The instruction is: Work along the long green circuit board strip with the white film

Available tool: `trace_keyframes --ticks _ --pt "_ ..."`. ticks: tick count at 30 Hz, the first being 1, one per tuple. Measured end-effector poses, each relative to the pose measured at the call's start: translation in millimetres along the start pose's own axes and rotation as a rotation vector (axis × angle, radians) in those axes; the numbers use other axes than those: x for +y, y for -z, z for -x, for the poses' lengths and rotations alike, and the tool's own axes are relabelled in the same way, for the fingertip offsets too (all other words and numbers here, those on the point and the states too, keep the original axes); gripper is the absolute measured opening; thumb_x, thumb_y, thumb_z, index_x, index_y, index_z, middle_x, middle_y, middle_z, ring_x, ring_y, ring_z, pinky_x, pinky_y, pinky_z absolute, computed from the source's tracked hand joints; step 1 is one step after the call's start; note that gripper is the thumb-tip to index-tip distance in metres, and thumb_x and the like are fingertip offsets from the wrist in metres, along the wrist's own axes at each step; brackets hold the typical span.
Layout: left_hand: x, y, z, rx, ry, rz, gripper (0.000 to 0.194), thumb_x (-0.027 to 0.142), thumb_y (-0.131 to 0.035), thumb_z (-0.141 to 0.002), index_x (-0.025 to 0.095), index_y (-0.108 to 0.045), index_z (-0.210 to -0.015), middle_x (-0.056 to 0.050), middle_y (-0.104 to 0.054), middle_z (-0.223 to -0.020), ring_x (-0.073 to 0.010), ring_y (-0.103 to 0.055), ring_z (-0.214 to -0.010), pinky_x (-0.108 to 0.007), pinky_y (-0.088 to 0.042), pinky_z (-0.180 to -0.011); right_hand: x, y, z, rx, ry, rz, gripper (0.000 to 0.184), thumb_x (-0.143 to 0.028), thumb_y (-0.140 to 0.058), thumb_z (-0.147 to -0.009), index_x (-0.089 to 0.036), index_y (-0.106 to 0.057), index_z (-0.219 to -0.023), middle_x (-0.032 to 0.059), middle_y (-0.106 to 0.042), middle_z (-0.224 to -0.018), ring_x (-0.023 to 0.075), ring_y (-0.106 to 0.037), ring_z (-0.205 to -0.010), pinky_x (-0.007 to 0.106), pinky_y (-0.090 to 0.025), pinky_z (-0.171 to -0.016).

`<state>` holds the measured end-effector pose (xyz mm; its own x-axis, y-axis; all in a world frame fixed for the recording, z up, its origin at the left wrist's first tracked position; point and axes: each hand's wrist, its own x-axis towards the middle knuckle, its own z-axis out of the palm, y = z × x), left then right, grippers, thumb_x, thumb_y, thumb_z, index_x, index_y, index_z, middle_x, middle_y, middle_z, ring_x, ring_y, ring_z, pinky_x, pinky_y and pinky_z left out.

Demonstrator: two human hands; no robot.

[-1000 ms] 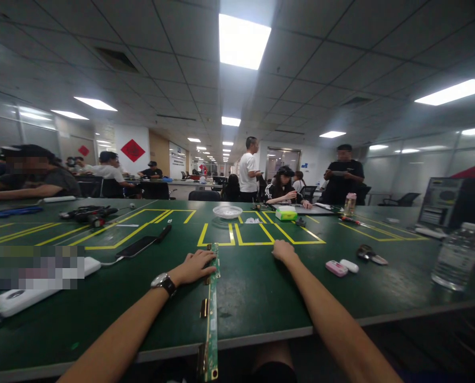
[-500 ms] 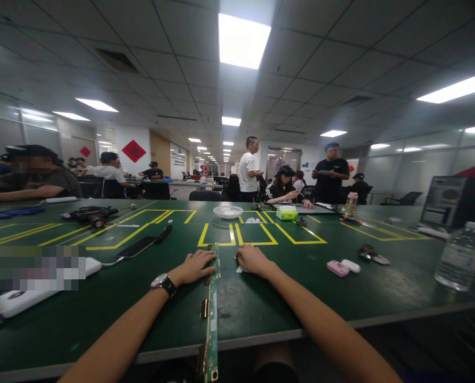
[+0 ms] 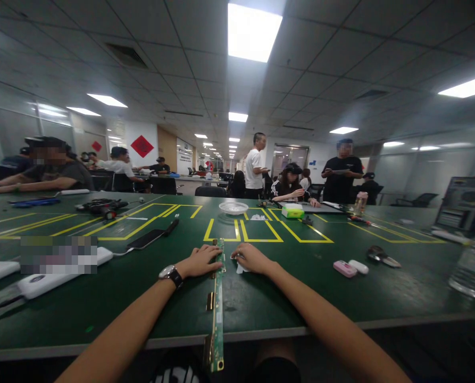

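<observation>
A long, narrow green circuit board [image 3: 218, 319] with gold-brown flex tabs along its left side lies lengthwise in front of me, its near end sticking out past the table edge. My left hand [image 3: 202, 260], with a watch on the wrist, presses on its far part, fingers across it and thumb against it. To the right of the board, close but apart from it, is my right hand [image 3: 253, 259] with curled fingers. A small white piece [image 3: 240, 269], like paper or cloth, shows under those fingers; its upper part is hidden.
Yellow tape outlines mark the green table [image 3: 277, 303]. A clear dish [image 3: 233, 208] and a green box [image 3: 292, 211] stand farther back. Left are a phone [image 3: 147, 239] and a white power strip [image 3: 61, 274]; right, a pink case [image 3: 344, 268] and a bottle [image 3: 472, 266]. Several people are beyond.
The view has turned slightly left, so the scene sits farther right. My right hand's fingertips have come a little nearer to the board. My left hand stays on it.
</observation>
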<state>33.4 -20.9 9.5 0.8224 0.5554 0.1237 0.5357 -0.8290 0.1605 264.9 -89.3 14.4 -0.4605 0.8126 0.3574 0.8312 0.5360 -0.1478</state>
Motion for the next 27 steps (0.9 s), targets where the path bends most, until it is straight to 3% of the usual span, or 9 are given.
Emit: trace_keyframes --ticks 7,20,27 --pt "-2.2 -1.9 -1.2 -0.006 0.003 -0.011 0.059 0.062 -0.036 -0.090 0.028 -0.039 -0.138 -0.007 -0.035 -0.145 -0.0318 -0.029 -0.129 -0.049 -0.027 -0.097 -10.7 -4.3 -4.0 0.023 0.083 -0.060 0.030 -0.010 -0.049 -0.079 -0.016 -0.070 -0.100 0.0068 -0.070 -0.097 0.0175 -0.061 -0.092 0.027 -0.042 -0.089" --pt "-1.5 -1.0 -0.3 -0.012 -0.001 -0.002 0.059 0.063 -0.035 -0.090 0.029 -0.039 -0.138 -0.006 -0.034 -0.146 -0.0313 -0.028 -0.129 -0.049 -0.027 -0.098 -5.3 -10.5 -3.0 0.019 0.191 0.004 0.036 -0.005 -0.044 -0.081 -0.014 -0.068 -0.107 0.0111 -0.066 -0.108 0.0188 -0.058 -0.099 0.031 -0.041 -0.093" --pt "-3.0 -5.6 -2.8 -0.012 0.007 -0.024 0.056 0.059 -0.037 -0.091 0.029 -0.040 -0.138 -0.006 -0.035 -0.145 -0.0314 -0.028 -0.129 -0.049 -0.027 -0.097 -5.5 -7.9 -0.9 -0.020 0.237 -0.055 0.047 -0.002 -0.041 -0.079 -0.018 -0.062 -0.118 0.0077 -0.063 -0.119 0.0177 -0.057 -0.108 0.033 -0.037 -0.099"
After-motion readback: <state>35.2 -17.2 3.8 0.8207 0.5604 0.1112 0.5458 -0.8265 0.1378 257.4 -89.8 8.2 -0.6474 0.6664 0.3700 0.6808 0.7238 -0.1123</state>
